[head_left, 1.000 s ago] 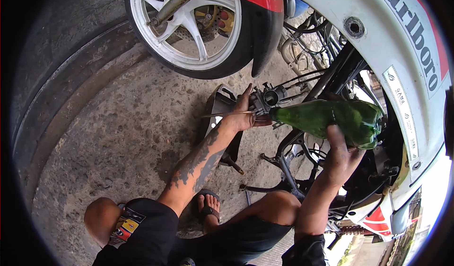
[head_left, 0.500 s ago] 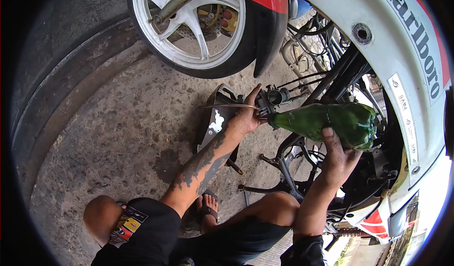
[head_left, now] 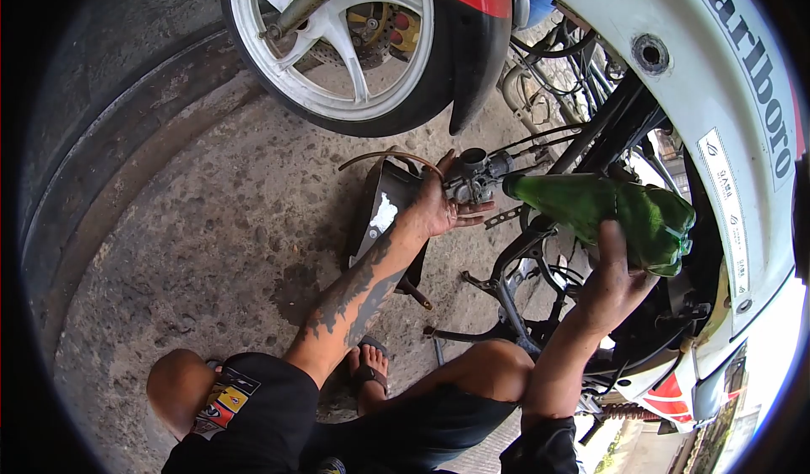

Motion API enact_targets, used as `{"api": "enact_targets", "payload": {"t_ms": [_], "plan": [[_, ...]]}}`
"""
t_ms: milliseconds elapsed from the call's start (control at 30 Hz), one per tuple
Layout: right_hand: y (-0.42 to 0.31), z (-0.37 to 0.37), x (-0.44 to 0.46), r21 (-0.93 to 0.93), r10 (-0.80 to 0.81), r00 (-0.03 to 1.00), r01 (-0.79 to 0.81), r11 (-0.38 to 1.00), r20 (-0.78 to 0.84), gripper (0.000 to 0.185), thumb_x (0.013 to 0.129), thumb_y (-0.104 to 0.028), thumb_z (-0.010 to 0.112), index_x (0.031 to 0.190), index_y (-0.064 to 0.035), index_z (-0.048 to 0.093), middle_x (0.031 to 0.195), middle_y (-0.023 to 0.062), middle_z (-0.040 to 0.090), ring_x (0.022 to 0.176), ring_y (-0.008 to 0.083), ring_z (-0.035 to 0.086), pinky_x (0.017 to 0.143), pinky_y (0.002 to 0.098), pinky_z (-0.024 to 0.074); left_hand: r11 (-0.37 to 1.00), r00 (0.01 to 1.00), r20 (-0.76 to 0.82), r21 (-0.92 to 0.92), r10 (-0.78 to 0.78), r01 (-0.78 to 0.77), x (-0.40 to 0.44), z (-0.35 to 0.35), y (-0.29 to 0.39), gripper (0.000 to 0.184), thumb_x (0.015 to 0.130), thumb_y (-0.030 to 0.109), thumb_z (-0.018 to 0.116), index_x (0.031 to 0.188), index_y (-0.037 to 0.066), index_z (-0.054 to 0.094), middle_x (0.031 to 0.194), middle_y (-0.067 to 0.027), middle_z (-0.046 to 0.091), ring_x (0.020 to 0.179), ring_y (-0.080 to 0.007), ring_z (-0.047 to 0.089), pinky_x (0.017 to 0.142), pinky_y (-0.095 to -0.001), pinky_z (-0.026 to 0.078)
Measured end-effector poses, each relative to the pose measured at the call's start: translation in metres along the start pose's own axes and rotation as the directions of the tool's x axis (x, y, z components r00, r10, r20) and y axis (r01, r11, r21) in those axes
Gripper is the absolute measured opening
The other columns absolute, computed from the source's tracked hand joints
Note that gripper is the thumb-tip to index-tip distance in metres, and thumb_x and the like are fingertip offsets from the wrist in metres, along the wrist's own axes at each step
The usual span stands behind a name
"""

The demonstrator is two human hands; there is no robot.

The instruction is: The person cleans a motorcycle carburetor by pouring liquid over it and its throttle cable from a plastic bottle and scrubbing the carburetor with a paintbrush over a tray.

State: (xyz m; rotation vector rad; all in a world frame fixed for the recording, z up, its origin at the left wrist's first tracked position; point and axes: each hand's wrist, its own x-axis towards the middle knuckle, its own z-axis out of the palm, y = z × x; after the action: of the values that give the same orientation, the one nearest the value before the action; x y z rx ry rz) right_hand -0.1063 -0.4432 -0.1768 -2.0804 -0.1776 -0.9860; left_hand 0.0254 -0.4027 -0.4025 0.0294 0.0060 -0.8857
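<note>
Green bottle (head_left: 565,200) is in the R hand (head_left: 620,284), btwn. the metal part (head_left: 475,175) on the left & the white fairing (head_left: 692,86) on the right, neck pointing left. R thumb lies along the side facing the cam, other fingers mostly hidden behind, grip closed round the wide end. Bottle mouth is just beside the metal part (looks like a carb); at this angle can't tell if they touch. L hand (head_left: 432,208) cradles that part: thumb up on the far side, fingers reaching right along the near side.

To do this well, I'd say: wrists steady, neck lined up w/ the part, R grip firm but no hard squeeze b/c thin walls could buckle. L hand should carry the part's weight so the cables (head_left: 540,137) aren't tugged, & the thin brown tube (head_left: 396,154), arcing out left, shouldn't get kinked.

Further out: dark panel (head_left: 396,189) w/ a white patch on the concrete (head_left: 169,263), by the L hand; white front wheel (head_left: 337,18) on the far side, red-&-black mudguard (head_left: 477,52) next to it; sandalled foot (head_left: 369,377) on the near side.
</note>
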Motion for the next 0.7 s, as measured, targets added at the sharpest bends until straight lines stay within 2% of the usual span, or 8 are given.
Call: {"api": "enact_targets", "payload": {"t_ms": [67, 133, 200, 267, 333, 467, 533, 700], "plan": [[-0.004, 0.002, 0.001, 0.107, 0.01, 1.0, -0.013, 0.994, 0.03, 0.061, 0.068, -0.004, 0.076, 0.121, 0.0042, 0.047, 0.107, 0.019, 0.062, 0.097, 0.0265, 0.062, 0.091, 0.0389, 0.0467, 0.997, 0.998, -0.022, -0.044, 0.058, -0.059, 0.011, -0.005, -0.004, 0.059, 0.085, 0.06, 0.043, 0.109, 0.008, 0.059, 0.101, -0.0143, 0.065, 0.094, -0.0364, 0.063, 0.083, -0.0569, 0.05], [0.0, 0.003, -0.001, 0.124, -0.025, 0.997, 0.015, 0.992, 0.075, 0.061, 0.068, -0.004, 0.076, 0.121, 0.0041, 0.048, 0.107, 0.0189, 0.062, 0.097, 0.0263, 0.062, 0.091, 0.0392, 0.0466, 0.988, 0.991, -0.05, -0.086, 0.122, -0.125, 0.016, -0.007, -0.006, 0.057, 0.086, 0.059, 0.042, 0.107, 0.008, 0.059, 0.101, -0.014, 0.065, 0.094, -0.0346, 0.063, 0.082, -0.0563, 0.051], [0.002, 0.003, -0.001, 0.145, -0.063, 0.991, 0.046, 0.988, 0.119, 0.061, 0.068, -0.004, 0.076, 0.121, 0.0039, 0.048, 0.107, 0.0188, 0.062, 0.097, 0.0261, 0.062, 0.091, 0.0395, 0.0466, 0.989, 0.987, -0.074, -0.04, 0.142, -0.145, 0.016, -0.006, -0.006, 0.056, 0.092, 0.053, 0.032, 0.12, 0.01, 0.055, 0.108, -0.0139, 0.063, 0.1, -0.0304, 0.063, 0.085, -0.0514, 0.052], [0.002, -0.002, -0.003, 0.117, 0.001, 0.995, -0.013, 0.993, 0.103, 0.059, 0.068, -0.004, 0.075, 0.12, 0.0037, 0.048, 0.107, 0.0195, 0.062, 0.098, 0.027, 0.062, 0.091, 0.0402, 0.0466, 0.988, 0.988, -0.045, -0.04, 0.149, -0.151, 0.014, -0.005, -0.004, 0.056, 0.092, 0.052, 0.03, 0.12, 0.01, 0.054, 0.108, -0.0142, 0.063, 0.1, -0.0307, 0.063, 0.084, -0.0509, 0.053], [0.001, 0.002, -0.001, 0.165, -0.009, 0.993, -0.011, 0.986, 0.12, 0.058, 0.069, -0.004, 0.075, 0.12, 0.0035, 0.048, 0.107, 0.0198, 0.062, 0.098, 0.0276, 0.061, 0.091, 0.0404, 0.0467, 0.988, 0.989, -0.018, -0.039, 0.148, -0.149, 0.009, 0.001, -0.001, 0.056, 0.092, 0.051, 0.029, 0.121, 0.009, 0.053, 0.108, -0.0145, 0.063, 0.099, -0.0311, 0.063, 0.083, -0.0504, 0.053], [-0.001, 0.008, -0.002, 0.226, -0.014, 0.993, -0.012, 0.974, 0.114, 0.058, 0.069, -0.004, 0.074, 0.12, 0.0036, 0.048, 0.107, 0.0207, 0.062, 0.098, 0.0293, 0.061, 0.091, 0.041, 0.047, 0.989, 0.986, -0.087, -0.032, 0.139, -0.142, 0.014, 0.004, -0.002, 0.056, 0.092, 0.049, 0.027, 0.121, 0.008, 0.053, 0.109, -0.0158, 0.062, 0.098, -0.0309, 0.063, 0.083, -0.051, 0.053], [0.001, 0.009, -0.002, 0.228, -0.032, 0.993, 0.005, 0.974, 0.112, 0.058, 0.069, -0.004, 0.074, 0.12, 0.0036, 0.048, 0.107, 0.021, 0.062, 0.099, 0.0296, 0.061, 0.091, 0.0413, 0.0468, 0.99, 0.984, -0.124, -0.056, 0.125, -0.133, 0.013, 0.005, -0.003, 0.051, 0.095, 0.047, 0.025, 0.113, 0.01, 0.054, 0.102, -0.0148, 0.063, 0.093, -0.0345, 0.064, 0.079, -0.0575, 0.052], [0.0, 0.007, -0.004, 0.246, -0.012, 0.987, -0.027, 0.969, 0.157, 0.06, 0.069, -0.005, 0.074, 0.121, 0.0029, 0.047, 0.108, 0.0214, 0.062, 0.1, 0.0303, 0.061, 0.092, 0.0419, 0.0462, 0.989, 0.971, -0.193, -0.025, 0.139, -0.146, 0.003, 0.017, -0.002, 0.051, 0.095, 0.048, 0.022, 0.112, 0.012, 0.053, 0.102, -0.0151, 0.063, 0.091, -0.0334, 0.064, 0.079, -0.0566, 0.053]]}}
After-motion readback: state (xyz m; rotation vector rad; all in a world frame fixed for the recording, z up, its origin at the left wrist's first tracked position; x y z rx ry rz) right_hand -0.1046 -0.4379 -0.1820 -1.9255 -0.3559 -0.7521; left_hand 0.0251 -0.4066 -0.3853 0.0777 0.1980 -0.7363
